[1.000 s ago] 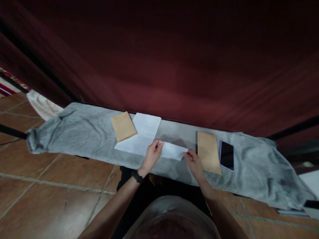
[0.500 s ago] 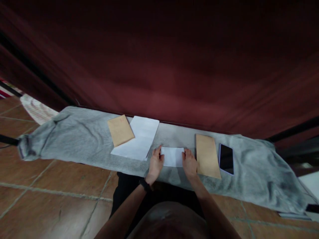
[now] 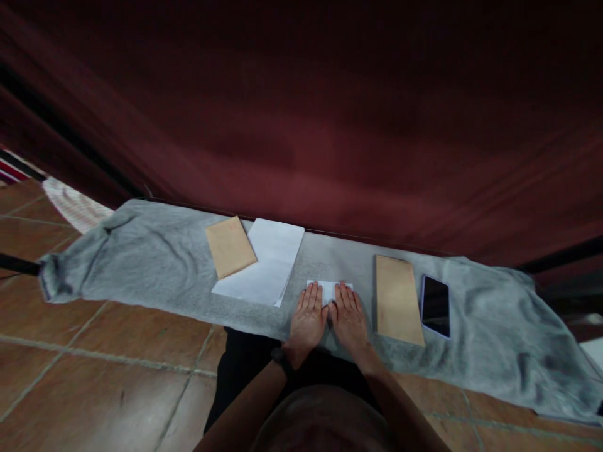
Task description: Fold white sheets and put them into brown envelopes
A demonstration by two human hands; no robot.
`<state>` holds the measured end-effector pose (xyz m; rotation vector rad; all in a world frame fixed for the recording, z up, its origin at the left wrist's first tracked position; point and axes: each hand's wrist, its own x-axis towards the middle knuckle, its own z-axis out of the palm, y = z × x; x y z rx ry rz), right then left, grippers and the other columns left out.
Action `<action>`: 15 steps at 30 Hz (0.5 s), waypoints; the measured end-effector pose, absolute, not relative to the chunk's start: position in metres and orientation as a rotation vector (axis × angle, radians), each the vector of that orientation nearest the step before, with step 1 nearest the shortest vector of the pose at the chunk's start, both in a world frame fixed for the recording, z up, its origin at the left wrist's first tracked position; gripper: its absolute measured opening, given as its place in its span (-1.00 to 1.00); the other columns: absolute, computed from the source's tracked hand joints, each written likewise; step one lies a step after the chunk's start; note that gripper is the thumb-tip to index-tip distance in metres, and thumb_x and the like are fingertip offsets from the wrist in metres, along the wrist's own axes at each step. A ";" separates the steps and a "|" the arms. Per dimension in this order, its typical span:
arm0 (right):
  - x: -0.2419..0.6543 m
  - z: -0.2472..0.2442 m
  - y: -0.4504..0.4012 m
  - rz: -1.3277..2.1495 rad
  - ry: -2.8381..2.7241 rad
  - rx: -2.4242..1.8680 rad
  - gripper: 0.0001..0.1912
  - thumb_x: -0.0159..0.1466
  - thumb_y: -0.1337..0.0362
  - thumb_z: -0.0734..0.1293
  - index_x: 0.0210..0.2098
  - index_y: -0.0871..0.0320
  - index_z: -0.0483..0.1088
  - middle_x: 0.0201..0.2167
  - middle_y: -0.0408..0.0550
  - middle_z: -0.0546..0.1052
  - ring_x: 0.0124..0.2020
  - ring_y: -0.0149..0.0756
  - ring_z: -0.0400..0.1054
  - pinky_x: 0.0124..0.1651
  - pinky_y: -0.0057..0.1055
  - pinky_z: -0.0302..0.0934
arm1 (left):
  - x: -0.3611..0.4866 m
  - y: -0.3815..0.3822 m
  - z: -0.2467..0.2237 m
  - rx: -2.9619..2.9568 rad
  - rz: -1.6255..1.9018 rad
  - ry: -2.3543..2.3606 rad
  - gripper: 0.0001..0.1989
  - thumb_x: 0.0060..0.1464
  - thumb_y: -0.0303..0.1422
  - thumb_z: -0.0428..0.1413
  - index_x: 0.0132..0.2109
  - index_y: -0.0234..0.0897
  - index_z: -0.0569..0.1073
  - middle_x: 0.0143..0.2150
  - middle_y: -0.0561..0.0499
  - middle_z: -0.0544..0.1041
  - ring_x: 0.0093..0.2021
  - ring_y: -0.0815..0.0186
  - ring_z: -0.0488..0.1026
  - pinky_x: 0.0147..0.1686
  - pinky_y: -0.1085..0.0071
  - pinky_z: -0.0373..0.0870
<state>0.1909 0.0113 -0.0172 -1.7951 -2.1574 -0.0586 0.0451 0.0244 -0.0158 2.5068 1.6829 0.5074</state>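
Observation:
A small folded sheet of white paper (image 3: 330,290) lies on the grey cloth, mostly covered by my hands. My left hand (image 3: 308,316) rests flat over its left part, fingers stretched forward. Over the right part lies my right hand (image 3: 347,317), also flat, its thumb close to the other thumb. To the left is a stack of larger white sheets (image 3: 277,254), with brown envelopes (image 3: 230,247) lying across its left side. Another brown envelope pile (image 3: 398,301) sits just right of my right hand.
A phone (image 3: 436,306) with a dark screen lies right of the right-hand envelopes. Grey cloth (image 3: 155,257) covers the long narrow surface. A dark red curtain-like sheet (image 3: 301,138) rises behind it, and floor tiles (image 3: 94,389) show below.
My hands have gone from gripping the folded paper at its two side edges to lying flat on top of it, closer together. The view has shifted slightly.

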 end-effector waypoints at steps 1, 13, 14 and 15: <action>0.194 -0.019 0.010 -0.079 -2.150 -1.820 -0.42 0.47 0.24 0.10 0.40 0.37 0.11 0.41 0.25 0.18 0.45 -0.02 0.00 0.41 -0.01 -0.02 | 0.043 0.024 -0.018 2.503 0.520 1.686 -0.41 0.36 -0.29 -0.10 0.43 -0.46 0.10 0.45 -0.28 0.17 0.48 0.10 0.05 0.41 0.07 0.08; 0.208 -0.032 0.001 -0.197 -2.069 -1.847 -0.27 0.48 0.10 0.10 0.48 0.37 -0.20 0.45 0.32 0.06 0.42 0.08 0.05 0.38 0.06 0.07 | 0.017 -0.008 -0.015 2.568 0.565 1.662 -0.29 0.35 -0.24 -0.03 0.47 -0.51 -0.08 0.46 -0.37 0.10 0.48 0.02 0.03 0.37 0.01 0.17; 0.207 -0.030 0.000 -0.194 -2.059 -1.862 -0.27 0.48 0.12 0.11 0.48 0.38 -0.18 0.45 0.32 0.06 0.43 0.09 0.05 0.38 0.06 0.07 | 0.015 -0.010 -0.013 2.578 0.541 1.656 -0.28 0.34 -0.23 -0.02 0.47 -0.51 -0.07 0.46 -0.38 0.10 0.48 0.01 0.02 0.37 0.01 0.17; 0.205 -0.028 0.000 -0.191 -2.048 -1.875 -0.28 0.47 0.14 0.12 0.47 0.39 -0.16 0.45 0.33 0.05 0.43 0.09 0.04 0.39 0.07 0.06 | 0.013 -0.013 -0.012 2.593 0.514 1.644 -0.28 0.34 -0.21 -0.01 0.47 -0.50 -0.05 0.46 -0.38 0.09 0.48 0.00 0.02 0.36 0.01 0.18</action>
